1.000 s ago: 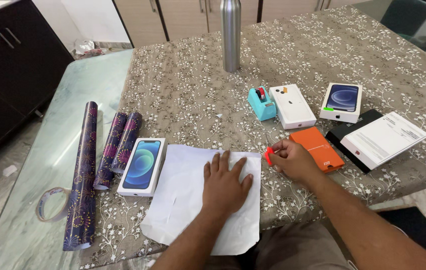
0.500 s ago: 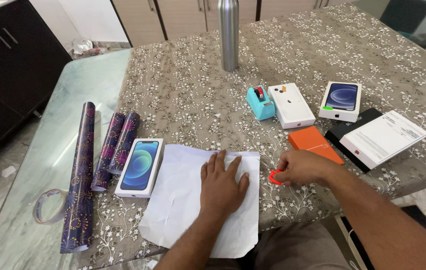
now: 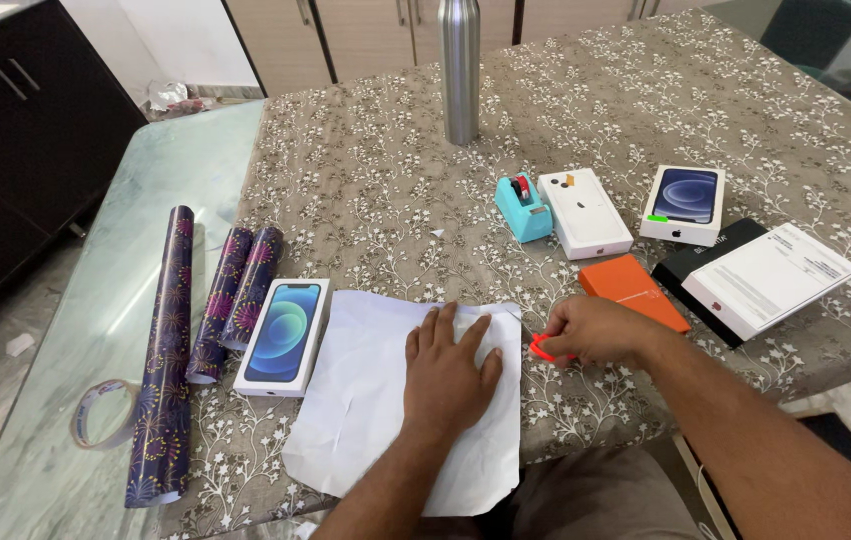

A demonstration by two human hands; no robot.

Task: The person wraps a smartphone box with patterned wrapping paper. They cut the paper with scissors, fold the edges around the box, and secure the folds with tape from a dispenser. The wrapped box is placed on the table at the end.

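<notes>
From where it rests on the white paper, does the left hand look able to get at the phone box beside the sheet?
Probably yes. The left hand lies flat on the white paper, holding nothing, and the phone box sits against the sheet's left edge with nothing between them.

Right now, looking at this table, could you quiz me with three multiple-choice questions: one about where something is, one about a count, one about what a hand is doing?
1. Where does the teal tape dispenser stand?
A. Beside the white box
B. On the white paper
C. On the floor

2. How many rolls of patterned wrapping paper lie at the left?
A. One
B. Three
C. Six

3. What is the left hand doing?
A. Lifting the steel bottle
B. Pressing flat on the white paper
C. Holding the clear tape ring

Answers: 1 A, it sits against that box's left side. 2 B, one long roll and two shorter ones. 3 B, its palm lies spread on the sheet, while the right hand pinches a small red tool.
</notes>
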